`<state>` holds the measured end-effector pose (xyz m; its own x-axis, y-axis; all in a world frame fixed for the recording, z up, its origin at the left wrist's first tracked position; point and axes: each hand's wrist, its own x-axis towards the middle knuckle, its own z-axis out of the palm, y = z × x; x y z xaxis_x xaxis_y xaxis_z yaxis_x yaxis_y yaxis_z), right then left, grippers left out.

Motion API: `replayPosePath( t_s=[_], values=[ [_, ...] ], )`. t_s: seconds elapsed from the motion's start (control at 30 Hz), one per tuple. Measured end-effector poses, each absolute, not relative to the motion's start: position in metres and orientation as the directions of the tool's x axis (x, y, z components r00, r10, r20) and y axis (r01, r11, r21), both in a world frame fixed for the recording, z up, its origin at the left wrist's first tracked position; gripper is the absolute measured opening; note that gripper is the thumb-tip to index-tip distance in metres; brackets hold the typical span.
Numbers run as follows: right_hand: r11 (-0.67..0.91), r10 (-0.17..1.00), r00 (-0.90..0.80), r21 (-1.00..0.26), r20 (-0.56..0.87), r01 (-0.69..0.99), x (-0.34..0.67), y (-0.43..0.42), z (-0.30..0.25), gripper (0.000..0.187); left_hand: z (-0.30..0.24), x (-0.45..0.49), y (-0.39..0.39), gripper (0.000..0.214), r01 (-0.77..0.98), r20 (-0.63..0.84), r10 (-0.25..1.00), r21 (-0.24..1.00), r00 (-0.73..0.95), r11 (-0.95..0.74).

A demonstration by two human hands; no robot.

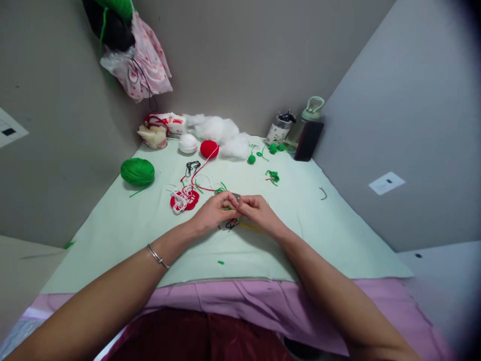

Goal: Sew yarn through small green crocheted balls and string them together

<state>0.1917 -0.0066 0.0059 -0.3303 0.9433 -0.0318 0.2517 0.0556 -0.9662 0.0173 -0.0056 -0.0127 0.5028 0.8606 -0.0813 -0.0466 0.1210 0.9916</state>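
My left hand and my right hand meet over the middle of the table, fingertips pinched together. What they pinch is too small to make out. Black and green yarn scraps show under and between the fingers, and a yellow strip lies beneath my right hand. A grey edge of something peeks out behind the fingertips. Left of my left hand is a tangled heap of red and white yarn. Green strands lie just beyond the fingers.
A green yarn ball sits at left. Further back are a white ball, a red ball and white stuffing. A phone leans by a bottle at back right. Walls enclose three sides.
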Motion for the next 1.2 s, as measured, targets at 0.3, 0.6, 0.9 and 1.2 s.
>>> replayPosePath(
  t_s=[0.3,0.6,0.9,1.2],
  values=[
    [0.067,0.997,-0.021,-0.99,0.071,-0.125,0.216,0.017,0.019,0.026,-0.006,0.019,-0.009,0.035,-0.034,-0.155,0.775,0.975,0.612,0.221],
    [-0.016,0.982,-0.171,-0.855,0.085,-0.519,0.248,0.016,0.044,0.047,0.004,0.013,-0.005,0.025,0.054,-0.197,0.741,0.976,0.642,0.213],
    [0.104,0.983,0.182,-0.787,-0.01,-0.608,0.281,0.026,0.048,0.035,-0.007,0.009,0.004,0.027,-0.059,-0.129,0.779,0.976,0.614,0.208],
    [0.335,0.929,0.281,-0.869,0.24,-0.366,0.275,0.024,0.041,0.024,-0.01,0.005,0.01,0.02,-0.312,-0.049,0.885,0.926,0.463,0.214]
  ],
)
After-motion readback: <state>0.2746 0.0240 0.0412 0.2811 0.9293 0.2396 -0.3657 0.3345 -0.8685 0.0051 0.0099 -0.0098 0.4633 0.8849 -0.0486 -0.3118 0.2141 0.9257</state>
